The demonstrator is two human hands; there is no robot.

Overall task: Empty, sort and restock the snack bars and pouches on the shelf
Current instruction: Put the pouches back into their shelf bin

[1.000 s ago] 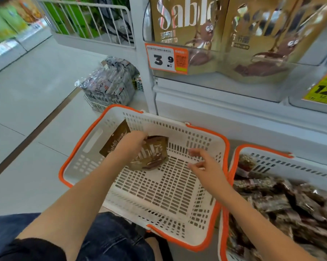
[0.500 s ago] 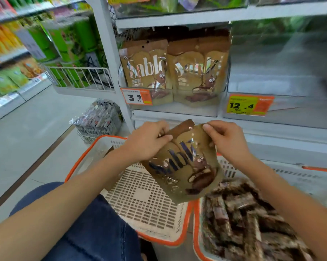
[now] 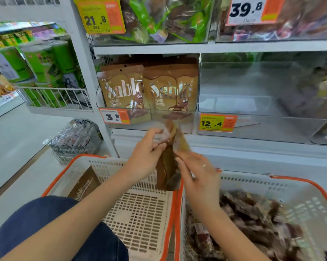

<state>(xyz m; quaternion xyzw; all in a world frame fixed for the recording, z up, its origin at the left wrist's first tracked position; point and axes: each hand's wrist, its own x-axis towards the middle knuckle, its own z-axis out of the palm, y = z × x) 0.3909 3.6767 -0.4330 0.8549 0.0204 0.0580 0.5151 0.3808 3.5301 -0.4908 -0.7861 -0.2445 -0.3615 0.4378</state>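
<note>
Both hands around upright pouch

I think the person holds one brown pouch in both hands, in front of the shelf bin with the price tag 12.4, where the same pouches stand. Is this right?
Not quite. The head view shows the same pouches standing in the bin tagged 3.9, not 12.4. The rest holds: the left hand and right hand hold one brown pouch.

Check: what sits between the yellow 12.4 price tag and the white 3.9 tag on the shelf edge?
Head view: only the clear plastic bin front lies between the yellow 12.4 price tag and the white 3.9 tag.
</note>
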